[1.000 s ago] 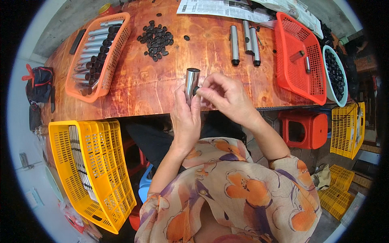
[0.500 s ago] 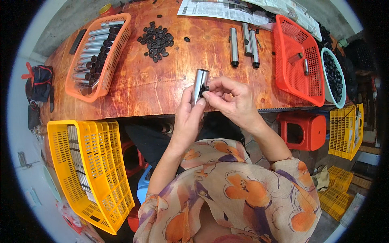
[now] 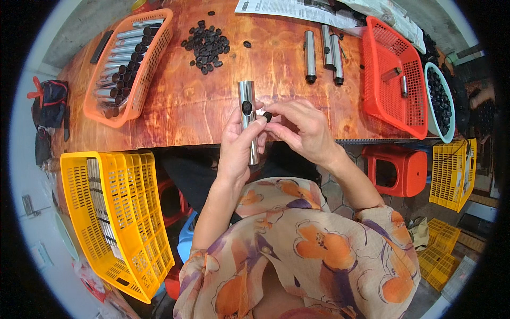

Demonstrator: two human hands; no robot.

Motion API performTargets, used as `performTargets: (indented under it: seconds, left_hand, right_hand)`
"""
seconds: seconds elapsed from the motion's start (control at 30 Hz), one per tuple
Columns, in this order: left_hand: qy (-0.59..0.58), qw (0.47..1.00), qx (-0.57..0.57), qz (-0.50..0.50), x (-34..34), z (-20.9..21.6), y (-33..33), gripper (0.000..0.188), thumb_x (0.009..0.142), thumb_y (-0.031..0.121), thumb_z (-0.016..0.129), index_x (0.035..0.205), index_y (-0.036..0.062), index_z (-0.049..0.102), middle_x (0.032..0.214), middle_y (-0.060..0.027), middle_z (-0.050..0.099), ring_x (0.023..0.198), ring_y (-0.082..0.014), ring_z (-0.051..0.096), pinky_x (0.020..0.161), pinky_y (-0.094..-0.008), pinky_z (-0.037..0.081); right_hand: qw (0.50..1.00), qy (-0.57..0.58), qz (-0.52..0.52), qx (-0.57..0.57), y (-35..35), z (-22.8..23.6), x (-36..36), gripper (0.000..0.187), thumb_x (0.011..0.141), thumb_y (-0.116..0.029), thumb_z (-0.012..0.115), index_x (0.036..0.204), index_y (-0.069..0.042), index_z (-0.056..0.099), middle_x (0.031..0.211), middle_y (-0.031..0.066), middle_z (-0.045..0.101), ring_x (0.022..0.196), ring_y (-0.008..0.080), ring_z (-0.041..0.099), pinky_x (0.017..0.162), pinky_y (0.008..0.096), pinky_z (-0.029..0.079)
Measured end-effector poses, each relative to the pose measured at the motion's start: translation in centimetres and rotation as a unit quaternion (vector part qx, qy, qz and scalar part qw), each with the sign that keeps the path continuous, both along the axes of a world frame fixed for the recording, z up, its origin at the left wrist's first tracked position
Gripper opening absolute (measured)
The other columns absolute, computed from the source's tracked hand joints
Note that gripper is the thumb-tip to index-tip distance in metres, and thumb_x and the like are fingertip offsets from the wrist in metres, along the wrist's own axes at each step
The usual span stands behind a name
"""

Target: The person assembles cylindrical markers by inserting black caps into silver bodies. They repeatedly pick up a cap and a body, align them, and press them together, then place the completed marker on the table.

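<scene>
My left hand [image 3: 236, 141] is wrapped round a shiny silver metal tube [image 3: 246, 91], held nearly upright before the table's front edge. A black oval piece [image 3: 246, 108] sits in the side of the tube that faces me. Just right of the tube, my right hand [image 3: 308, 130] pinches a small black piece [image 3: 267, 116] between thumb and fingers. On the table beyond lies a loose pile of black oval pieces [image 3: 208, 48]. Three silver tubes with black ends [image 3: 311, 56] lie farther right.
An orange basket [image 3: 139, 98] of tubes stands at left, a red basket [image 3: 373, 103] with two small pieces at right. Beside that is a pale bowl [image 3: 450, 114] of black parts. Below the table are a yellow crate [image 3: 143, 212] and a red stool [image 3: 406, 170]. Newspaper [image 3: 297, 9] lies at the back.
The tube has turned and straightened in my left hand, so its black oval piece now faces me. My right fingers hold a small black piece beside the tube.
</scene>
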State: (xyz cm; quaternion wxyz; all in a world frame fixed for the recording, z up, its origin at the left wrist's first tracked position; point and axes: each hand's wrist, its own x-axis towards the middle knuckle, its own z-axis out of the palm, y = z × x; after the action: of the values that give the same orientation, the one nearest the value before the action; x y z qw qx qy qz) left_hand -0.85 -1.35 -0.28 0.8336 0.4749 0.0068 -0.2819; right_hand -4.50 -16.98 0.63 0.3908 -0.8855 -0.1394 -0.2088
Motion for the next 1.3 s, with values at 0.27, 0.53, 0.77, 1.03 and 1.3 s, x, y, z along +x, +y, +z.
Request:
performTargets:
  seconds: [0.27, 0.53, 0.77, 1.03, 1.3]
  left_hand:
    - [-0.012, 1.000, -0.002, -0.023, -0.1, -0.4, 0.2, 0.024, 0.096, 0.028, 0.049, 0.107, 0.0069, 0.052, 0.073, 0.0007, 0.054, 0.055, -0.0036, 0.047, 0.046, -0.0171, 0.038]
    - [-0.036, 0.997, 0.058, -0.025, -0.8, -0.8, 0.0, 0.034, 0.099, 0.039, 0.037, 0.098, 0.0081, 0.051, 0.067, 0.0017, 0.049, 0.053, -0.0043, 0.044, 0.045, -0.0184, 0.035]
    - [-0.047, 0.997, 0.053, -0.033, -1.0, 0.2, 0.4, 0.035, 0.099, 0.036, 0.036, 0.099, 0.0056, 0.053, 0.067, -0.0005, 0.051, 0.055, -0.0078, 0.046, 0.050, -0.0211, 0.037]
    - [-0.037, 0.998, 0.027, -0.039, -1.1, -0.4, 0.3, 0.034, 0.098, 0.034, 0.036, 0.107, 0.0044, 0.051, 0.072, -0.0016, 0.051, 0.058, -0.0087, 0.046, 0.052, -0.0215, 0.038]
    - [-0.091, 0.995, 0.007, -0.049, -0.8, -0.7, 0.6, 0.031, 0.098, 0.031, 0.041, 0.111, 0.0041, 0.050, 0.073, -0.0001, 0.049, 0.059, -0.0064, 0.044, 0.052, -0.0195, 0.036]
  right_hand:
    - [0.998, -0.055, -0.035, -0.021, 0.8, -0.5, 0.4, 0.030, 0.076, -0.013, 0.069, 0.104, -0.006, 0.062, 0.078, 0.0043, 0.062, 0.068, 0.0186, 0.059, 0.065, 0.0310, 0.042]
    - [0.994, -0.063, -0.011, -0.094, 1.1, -0.4, 0.8, 0.033, 0.076, -0.013, 0.068, 0.109, -0.008, 0.062, 0.068, 0.0033, 0.057, 0.059, 0.0164, 0.056, 0.061, 0.0295, 0.040]
    - [0.935, 0.118, 0.012, 0.335, 2.3, -0.7, 0.2, 0.031, 0.082, 0.001, 0.062, 0.110, -0.002, 0.051, 0.070, 0.0015, 0.054, 0.057, 0.0051, 0.054, 0.049, 0.0207, 0.042]
    - [0.789, 0.215, 0.008, 0.576, 3.5, -0.9, -0.3, 0.016, 0.086, -0.001, 0.060, 0.092, -0.003, 0.045, 0.079, 0.0034, 0.054, 0.059, 0.0054, 0.055, 0.051, 0.0183, 0.048]
    - [0.779, 0.217, 0.034, 0.587, 3.2, -0.4, -0.5, 0.014, 0.086, -0.002, 0.059, 0.091, -0.003, 0.046, 0.080, 0.0030, 0.055, 0.066, 0.0078, 0.057, 0.058, 0.0218, 0.050]
